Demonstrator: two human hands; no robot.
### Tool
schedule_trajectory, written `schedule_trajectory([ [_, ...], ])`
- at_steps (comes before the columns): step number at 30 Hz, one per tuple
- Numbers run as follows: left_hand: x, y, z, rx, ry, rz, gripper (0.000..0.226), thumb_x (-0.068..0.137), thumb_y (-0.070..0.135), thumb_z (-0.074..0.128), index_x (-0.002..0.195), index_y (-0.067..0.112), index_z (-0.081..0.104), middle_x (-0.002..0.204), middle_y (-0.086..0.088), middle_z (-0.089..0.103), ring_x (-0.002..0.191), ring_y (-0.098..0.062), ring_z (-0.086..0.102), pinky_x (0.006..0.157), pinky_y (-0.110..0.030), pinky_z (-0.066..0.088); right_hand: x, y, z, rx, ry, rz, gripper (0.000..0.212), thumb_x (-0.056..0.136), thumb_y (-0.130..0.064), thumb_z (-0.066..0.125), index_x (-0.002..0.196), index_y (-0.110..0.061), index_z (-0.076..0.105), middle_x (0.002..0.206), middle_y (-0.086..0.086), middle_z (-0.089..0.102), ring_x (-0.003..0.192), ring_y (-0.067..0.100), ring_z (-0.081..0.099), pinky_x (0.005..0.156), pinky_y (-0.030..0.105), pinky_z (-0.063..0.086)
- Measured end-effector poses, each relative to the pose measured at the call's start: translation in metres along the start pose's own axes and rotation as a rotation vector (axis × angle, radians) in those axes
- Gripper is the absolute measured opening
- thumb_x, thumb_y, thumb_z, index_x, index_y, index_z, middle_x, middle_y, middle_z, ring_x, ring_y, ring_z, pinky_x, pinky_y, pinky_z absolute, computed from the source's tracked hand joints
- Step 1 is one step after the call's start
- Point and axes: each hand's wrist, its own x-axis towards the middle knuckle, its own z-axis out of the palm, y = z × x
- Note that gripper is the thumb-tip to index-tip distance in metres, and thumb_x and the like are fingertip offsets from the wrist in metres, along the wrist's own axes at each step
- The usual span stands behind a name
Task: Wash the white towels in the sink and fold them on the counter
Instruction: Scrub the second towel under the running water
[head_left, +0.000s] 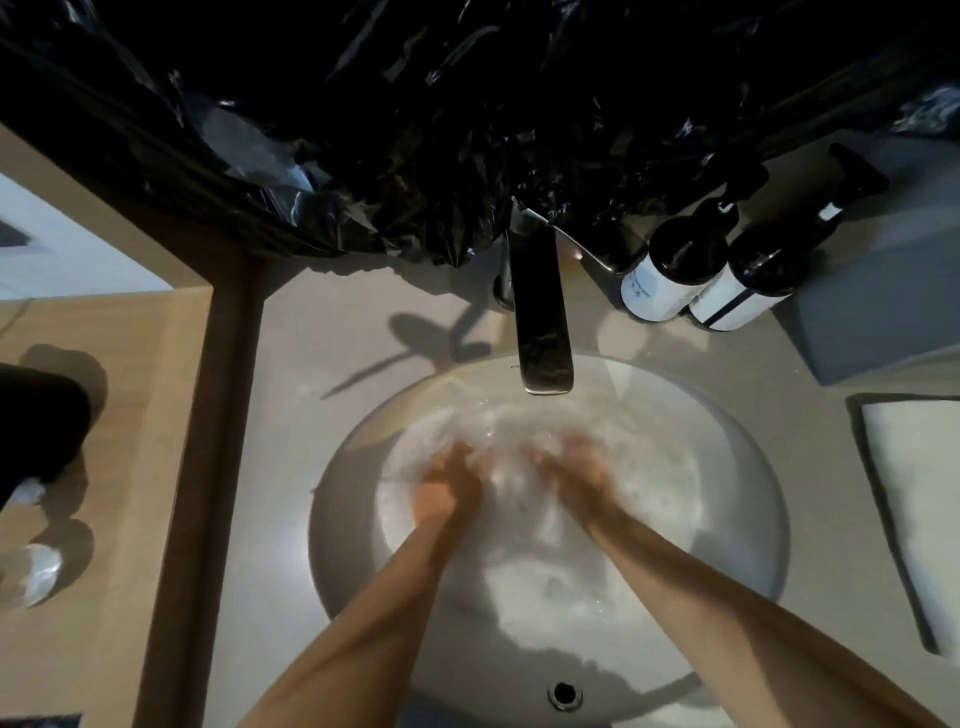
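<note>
A round white sink (337, 499) holds foamy water. A white towel (511, 478) lies bunched under the suds between my hands, blurred by motion. My left hand (449, 486) grips the towel's left part with curled fingers. My right hand (574, 467) grips its right part. Both forearms reach in from the bottom edge. A second white towel (914, 499) lies flat on the counter at the right.
A dark metal faucet (540, 312) juts over the sink's far rim. Two dark pump bottles (711, 275) stand behind it on the right, beside a grey box (883, 312). Black plastic sheeting (467, 104) covers the wall. A wooden shelf (104, 467) with small items lies left.
</note>
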Motion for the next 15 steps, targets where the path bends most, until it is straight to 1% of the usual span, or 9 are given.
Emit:
schedule_trajectory([
  [1,-0.002,-0.003,0.0,-0.077,-0.002,0.022,0.031,0.103,0.037,0.039,0.122,0.018,0.055,0.123,-0.013,0.062,0.111,-0.029,0.058,0.096,-0.034,0.043,-0.001,-0.001,-0.004,-0.019,0.044,-0.081,0.038,0.08,-0.041,0.076,0.104,-0.013,0.067,0.086,0.0,0.069,0.079,0.017,0.066,0.068,0.026,0.052],
  [2,-0.004,-0.003,-0.001,-0.189,0.002,0.016,0.032,0.101,0.041,0.042,0.114,0.016,0.057,0.112,-0.012,0.066,0.102,-0.029,0.061,0.09,-0.034,0.046,-0.004,-0.007,-0.008,-0.076,0.064,-0.122,0.047,0.071,-0.056,0.077,0.095,-0.017,0.067,0.086,-0.002,0.072,0.081,0.017,0.069,0.071,0.03,0.055],
  [3,-0.009,-0.005,-0.001,-0.304,-0.015,-0.01,0.034,0.099,0.045,0.046,0.106,0.015,0.06,0.102,-0.01,0.068,0.095,-0.028,0.063,0.086,-0.033,0.048,-0.016,-0.018,-0.014,-0.102,0.077,-0.13,0.051,0.068,-0.063,0.075,0.089,-0.018,0.067,0.084,-0.002,0.072,0.079,0.016,0.069,0.072,0.031,0.056],
  [6,-0.023,-0.001,-0.001,-0.487,-0.052,-0.088,0.046,0.09,0.059,0.046,0.094,0.019,0.068,0.088,0.0,0.071,0.084,-0.02,0.067,0.082,-0.032,0.053,-0.044,-0.034,-0.017,-0.069,0.105,-0.171,0.031,0.079,-0.049,0.073,0.079,-0.021,0.063,0.07,-0.008,0.067,0.066,0.009,0.065,0.062,0.022,0.05],
  [8,-0.031,0.002,0.002,-0.511,-0.068,-0.093,0.057,0.09,0.065,0.038,0.09,0.019,0.072,0.088,0.002,0.072,0.085,-0.017,0.067,0.086,-0.033,0.051,-0.058,-0.031,-0.007,-0.069,0.125,-0.144,0.028,0.082,-0.05,0.07,0.079,-0.023,0.06,0.068,-0.008,0.066,0.068,0.012,0.065,0.066,0.029,0.053],
  [10,-0.039,0.008,0.004,-0.555,-0.05,-0.072,0.068,0.085,0.069,0.032,0.094,0.017,0.075,0.095,-0.007,0.073,0.093,-0.026,0.067,0.092,-0.039,0.05,-0.065,-0.021,0.008,-0.136,0.165,-0.147,0.029,0.086,-0.056,0.06,0.087,-0.027,0.058,0.077,-0.007,0.066,0.079,0.018,0.065,0.076,0.035,0.055],
  [12,-0.046,0.019,0.007,-0.531,-0.014,-0.063,0.062,0.091,0.061,0.031,0.1,0.016,0.072,0.102,-0.011,0.071,0.098,-0.03,0.065,0.09,-0.04,0.049,-0.058,-0.019,0.017,-0.183,0.231,-0.137,0.03,0.092,-0.057,0.048,0.095,-0.027,0.055,0.09,0.001,0.067,0.087,0.026,0.063,0.082,0.041,0.053],
  [14,-0.054,0.028,0.01,-0.458,0.108,-0.069,0.047,0.1,0.044,0.033,0.108,0.01,0.065,0.104,-0.01,0.068,0.098,-0.029,0.063,0.079,-0.032,0.045,-0.045,-0.023,0.019,-0.17,0.286,-0.096,0.035,0.095,-0.054,0.043,0.1,-0.023,0.058,0.098,0.009,0.067,0.094,0.034,0.062,0.086,0.046,0.05],
  [15,-0.058,0.03,0.008,-0.49,0.197,-0.026,0.039,0.101,0.033,0.034,0.109,0.009,0.064,0.099,-0.011,0.067,0.093,-0.029,0.063,0.074,-0.03,0.044,-0.041,-0.025,0.02,-0.18,0.282,-0.082,0.038,0.096,-0.053,0.042,0.102,-0.02,0.059,0.101,0.011,0.067,0.096,0.035,0.062,0.087,0.047,0.049],
])
